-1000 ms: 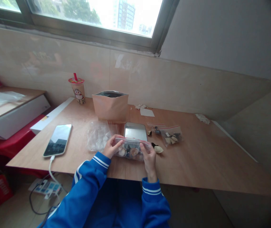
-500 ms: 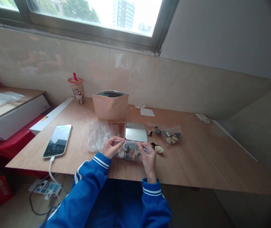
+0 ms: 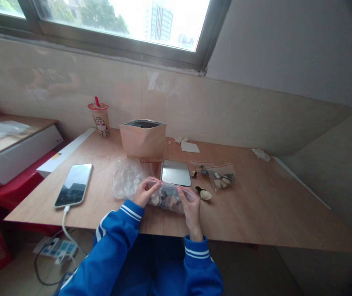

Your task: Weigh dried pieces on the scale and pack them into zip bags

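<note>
A clear zip bag [image 3: 169, 200] of pale and dark dried pieces lies at the table's front edge. My left hand [image 3: 145, 192] pinches its top left corner, and my right hand [image 3: 190, 203] pinches the top right. Just beyond the bag is a small digital scale [image 3: 176, 172] with a bare metal plate. To the right lie a loose pale and dark piece [image 3: 205, 194], a smaller one [image 3: 193, 174], and two filled zip bags, the nearer [image 3: 222, 177] partly over the farther [image 3: 201, 167]. Crumpled clear plastic bags [image 3: 127, 179] rest left of my left hand.
An open kraft pouch [image 3: 143, 139] stands behind the scale. A drink cup [image 3: 101, 120] with a red straw is at the back left. A phone [image 3: 73, 185] with a charging cable [image 3: 66, 226] lies left. White paper [image 3: 190, 147] and crumpled tissue [image 3: 260, 154] lie near the wall.
The view has shifted slightly. Both hands keep their pinch on the zip bag's top edge, and its contents look a little resettled. Nothing else has visibly moved.
</note>
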`<act>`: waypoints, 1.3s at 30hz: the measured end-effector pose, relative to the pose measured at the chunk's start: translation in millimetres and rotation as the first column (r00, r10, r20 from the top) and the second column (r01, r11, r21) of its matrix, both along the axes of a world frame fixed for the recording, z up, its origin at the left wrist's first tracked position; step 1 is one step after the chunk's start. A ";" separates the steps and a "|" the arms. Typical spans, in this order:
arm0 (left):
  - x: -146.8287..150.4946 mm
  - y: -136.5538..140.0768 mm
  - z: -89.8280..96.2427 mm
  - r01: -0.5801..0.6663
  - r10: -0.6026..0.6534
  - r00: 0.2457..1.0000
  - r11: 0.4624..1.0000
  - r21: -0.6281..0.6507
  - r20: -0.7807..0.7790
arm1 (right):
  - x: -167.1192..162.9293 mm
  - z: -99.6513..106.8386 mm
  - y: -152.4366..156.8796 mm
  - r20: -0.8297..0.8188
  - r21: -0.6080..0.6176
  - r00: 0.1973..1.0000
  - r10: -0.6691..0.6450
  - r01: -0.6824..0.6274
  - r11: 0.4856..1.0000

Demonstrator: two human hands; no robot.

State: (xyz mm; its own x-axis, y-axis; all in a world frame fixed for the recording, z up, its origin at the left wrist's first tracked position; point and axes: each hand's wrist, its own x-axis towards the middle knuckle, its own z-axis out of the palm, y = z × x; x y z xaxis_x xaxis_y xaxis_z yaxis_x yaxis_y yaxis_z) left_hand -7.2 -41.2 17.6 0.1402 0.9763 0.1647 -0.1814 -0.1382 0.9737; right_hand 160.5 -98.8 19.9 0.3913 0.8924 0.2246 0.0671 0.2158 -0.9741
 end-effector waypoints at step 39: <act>2.3 -1.5 -2.1 0.259 -0.259 0.964 0.966 -0.017 -0.055 | -9.2 11.5 -2.8 -0.047 -0.045 0.995 0.085 -0.087 0.995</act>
